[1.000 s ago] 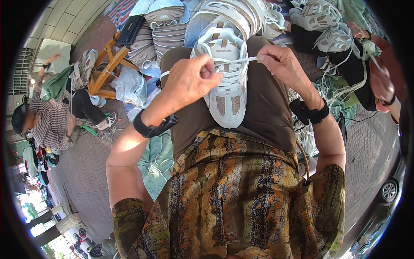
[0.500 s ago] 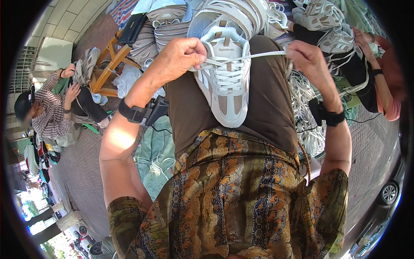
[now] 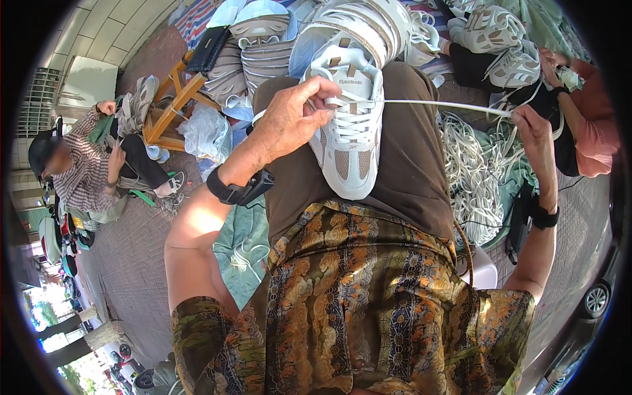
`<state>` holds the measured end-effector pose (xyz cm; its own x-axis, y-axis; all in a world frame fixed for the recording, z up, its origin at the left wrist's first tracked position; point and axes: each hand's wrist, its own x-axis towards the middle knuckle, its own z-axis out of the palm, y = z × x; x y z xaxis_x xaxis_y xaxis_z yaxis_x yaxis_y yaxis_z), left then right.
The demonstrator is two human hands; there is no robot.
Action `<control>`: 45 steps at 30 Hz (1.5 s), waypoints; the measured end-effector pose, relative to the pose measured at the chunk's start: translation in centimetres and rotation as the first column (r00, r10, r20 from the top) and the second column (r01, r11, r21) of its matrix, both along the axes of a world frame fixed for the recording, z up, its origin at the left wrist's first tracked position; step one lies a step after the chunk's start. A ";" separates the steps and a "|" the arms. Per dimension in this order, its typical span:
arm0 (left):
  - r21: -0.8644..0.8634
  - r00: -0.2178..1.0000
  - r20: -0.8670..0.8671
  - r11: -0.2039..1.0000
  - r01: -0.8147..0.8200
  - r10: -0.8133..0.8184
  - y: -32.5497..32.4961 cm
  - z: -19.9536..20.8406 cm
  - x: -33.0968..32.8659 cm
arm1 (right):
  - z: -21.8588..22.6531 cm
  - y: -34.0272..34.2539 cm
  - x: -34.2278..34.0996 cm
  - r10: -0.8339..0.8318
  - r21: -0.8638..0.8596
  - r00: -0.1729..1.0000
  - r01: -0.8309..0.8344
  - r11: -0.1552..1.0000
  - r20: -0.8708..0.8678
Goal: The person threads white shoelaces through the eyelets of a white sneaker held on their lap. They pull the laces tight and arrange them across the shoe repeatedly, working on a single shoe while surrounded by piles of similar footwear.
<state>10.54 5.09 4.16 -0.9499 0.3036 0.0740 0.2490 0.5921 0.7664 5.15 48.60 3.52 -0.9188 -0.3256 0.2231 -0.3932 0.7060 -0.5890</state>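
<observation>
A white and beige sneaker (image 3: 354,141) rests on my lap, its toe pointing toward me, with laces crisscrossed over the tongue. From its right side a white shoelace (image 3: 447,104) runs taut out to my right hand (image 3: 534,125), whose fingers are pinched on the end. My left hand (image 3: 304,113) is at the upper left of the sneaker, thumb and fingers closed on a short piece of lace by the eyelets. Another bit of lace shows to the left of that hand.
A heap of loose white laces (image 3: 471,191) lies right of my leg. Stacked shoe parts (image 3: 266,66) and more sneakers (image 3: 490,29) stand beyond my knees. A wooden stool (image 3: 172,105) is at far left. One person (image 3: 82,164) sits left, another (image 3: 586,112) right, both handling shoes.
My right hand has moved farther right and slightly down, drawing out a longer stretch of lace. My left hand has shifted right and down, over the sneaker's edge.
</observation>
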 end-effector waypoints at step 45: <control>-0.645 0.710 -0.677 0.624 -0.442 -0.196 -10.2 -2.4 1.6 | -5.8 -11.6 1.1 0.150 0.341 0.919 -0.018 0.940 -0.365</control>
